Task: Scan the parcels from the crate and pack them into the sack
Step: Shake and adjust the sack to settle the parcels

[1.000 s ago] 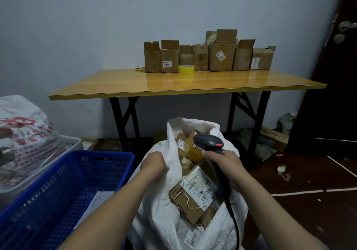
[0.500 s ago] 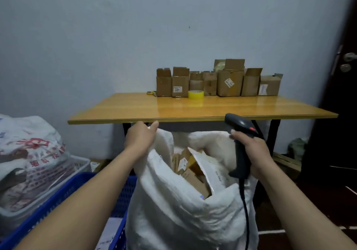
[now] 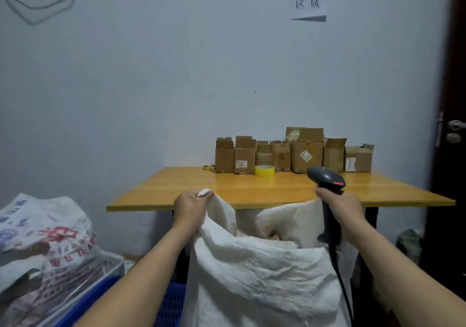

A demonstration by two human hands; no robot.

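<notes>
A white woven sack hangs lifted in front of me, its mouth pulled up to the table's edge. My left hand grips the sack's left rim in a fist. My right hand holds the black barcode scanner by its handle and also pins the sack's right rim; the scanner's cable runs down over the sack. The parcels inside are almost hidden, with only a sliver of brown showing at the mouth. The blue crate shows at the bottom left, partly behind my left forearm.
A wooden folding table stands just behind the sack, with a row of cardboard boxes and a yellow tape roll at its back. A stuffed printed sack sits at the left. A dark door is at the right.
Both hands have raised the sack's rim higher, from floor level up to the table's edge. The sack's mouth has drawn closer together and the parcels inside have dropped out of sight.
</notes>
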